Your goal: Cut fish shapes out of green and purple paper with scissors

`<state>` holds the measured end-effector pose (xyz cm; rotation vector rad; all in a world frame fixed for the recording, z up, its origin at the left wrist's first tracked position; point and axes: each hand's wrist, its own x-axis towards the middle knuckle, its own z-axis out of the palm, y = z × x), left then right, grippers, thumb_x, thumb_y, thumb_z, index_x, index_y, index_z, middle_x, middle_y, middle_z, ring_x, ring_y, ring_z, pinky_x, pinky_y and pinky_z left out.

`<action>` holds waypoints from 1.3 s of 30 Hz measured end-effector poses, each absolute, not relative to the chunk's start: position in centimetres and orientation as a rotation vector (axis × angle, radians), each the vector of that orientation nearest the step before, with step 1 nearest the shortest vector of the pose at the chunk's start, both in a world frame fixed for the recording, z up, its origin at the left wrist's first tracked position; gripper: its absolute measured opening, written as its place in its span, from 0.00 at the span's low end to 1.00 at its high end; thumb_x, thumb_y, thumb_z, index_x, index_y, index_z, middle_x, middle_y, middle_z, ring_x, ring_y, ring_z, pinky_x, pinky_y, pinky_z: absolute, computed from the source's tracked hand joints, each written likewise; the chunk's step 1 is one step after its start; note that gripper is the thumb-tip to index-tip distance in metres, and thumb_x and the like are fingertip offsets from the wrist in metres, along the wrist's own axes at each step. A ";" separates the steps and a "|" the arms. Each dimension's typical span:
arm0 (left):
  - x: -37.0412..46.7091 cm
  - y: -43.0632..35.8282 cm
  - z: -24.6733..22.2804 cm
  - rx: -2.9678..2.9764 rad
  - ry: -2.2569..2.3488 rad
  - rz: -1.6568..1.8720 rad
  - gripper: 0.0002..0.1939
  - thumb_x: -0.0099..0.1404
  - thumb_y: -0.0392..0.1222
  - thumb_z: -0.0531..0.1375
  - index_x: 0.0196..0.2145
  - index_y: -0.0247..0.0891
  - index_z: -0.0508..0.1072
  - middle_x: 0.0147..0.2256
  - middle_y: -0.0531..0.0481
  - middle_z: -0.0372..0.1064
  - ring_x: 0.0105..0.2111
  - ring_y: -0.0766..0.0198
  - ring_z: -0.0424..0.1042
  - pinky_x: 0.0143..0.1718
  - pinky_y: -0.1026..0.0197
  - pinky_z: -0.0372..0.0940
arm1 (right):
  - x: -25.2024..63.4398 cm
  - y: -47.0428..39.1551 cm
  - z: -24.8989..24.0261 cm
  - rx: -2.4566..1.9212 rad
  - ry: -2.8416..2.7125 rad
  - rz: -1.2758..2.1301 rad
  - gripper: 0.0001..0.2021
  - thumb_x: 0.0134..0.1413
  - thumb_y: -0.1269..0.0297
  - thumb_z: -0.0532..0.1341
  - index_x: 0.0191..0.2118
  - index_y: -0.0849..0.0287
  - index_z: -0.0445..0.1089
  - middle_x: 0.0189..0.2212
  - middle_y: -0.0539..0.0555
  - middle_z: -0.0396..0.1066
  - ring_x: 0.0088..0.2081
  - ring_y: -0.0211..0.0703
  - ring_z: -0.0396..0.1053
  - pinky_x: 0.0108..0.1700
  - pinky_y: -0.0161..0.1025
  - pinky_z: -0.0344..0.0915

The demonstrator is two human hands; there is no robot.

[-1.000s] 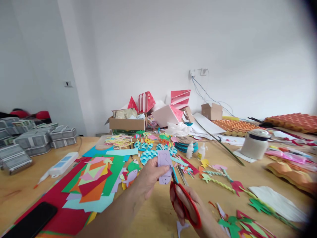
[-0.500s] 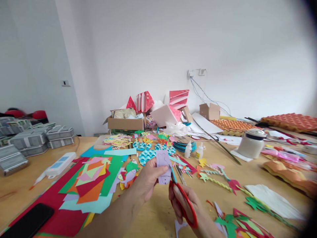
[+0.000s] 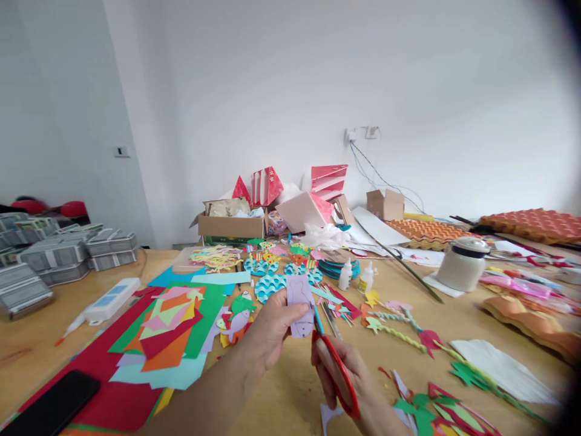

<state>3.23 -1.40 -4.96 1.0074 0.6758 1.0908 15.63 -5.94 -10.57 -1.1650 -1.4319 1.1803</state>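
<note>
Between the thumb and fingers of my left hand (image 3: 275, 330) is a strip of purple paper (image 3: 298, 290), upright, with a fish outline drawn on it. My right hand (image 3: 342, 366) is wrapped round the red handles of a pair of scissors (image 3: 347, 387). Their blue-looking blades lie against the right edge of the purple paper, close to my left thumb. Below my right hand lies a purple paper offcut (image 3: 330, 418). Left of my left hand are paper fish cutouts (image 3: 236, 326) in purple, green and yellow.
Coloured paper sheets (image 3: 181, 330) and a black phone (image 3: 59, 402) lie at left. Two glue bottles (image 3: 365, 277) stand behind my hands. At right are a lidded jar (image 3: 463, 266), braided cords (image 3: 403, 338) and paper scraps (image 3: 436, 412). A cardboard box (image 3: 231, 227) stands by the wall.
My right hand and the scissors' handles have turned very slightly, with the handle loops looking closer together. The purple paper stays in my left hand in nearly the same place.
</note>
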 end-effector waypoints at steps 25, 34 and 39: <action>3.3 -1.7 -4.7 1.102 0.722 1.092 0.11 0.49 0.41 0.61 0.31 0.34 0.72 0.24 0.52 0.66 0.24 0.67 0.62 0.27 0.65 0.56 | 15.7 -5.7 -10.5 -1.221 -1.499 1.159 0.23 0.51 0.41 0.48 0.24 0.59 0.60 0.08 0.42 0.55 0.10 0.31 0.54 0.14 0.28 0.49; 3.3 -1.8 -4.5 1.126 0.716 1.093 0.10 0.49 0.40 0.61 0.31 0.34 0.71 0.26 0.52 0.66 0.24 0.68 0.61 0.27 0.65 0.55 | 15.7 -5.5 -10.6 -1.198 -1.464 1.173 0.21 0.49 0.43 0.50 0.23 0.58 0.58 0.09 0.40 0.51 0.10 0.30 0.52 0.12 0.27 0.47; 3.3 -1.7 -4.6 1.148 0.728 1.090 0.10 0.49 0.40 0.60 0.30 0.34 0.71 0.25 0.52 0.65 0.24 0.68 0.60 0.26 0.66 0.55 | 15.2 -5.6 -9.8 -1.274 -1.427 1.171 0.23 0.43 0.39 0.51 0.21 0.57 0.56 0.08 0.40 0.49 0.09 0.30 0.50 0.11 0.27 0.46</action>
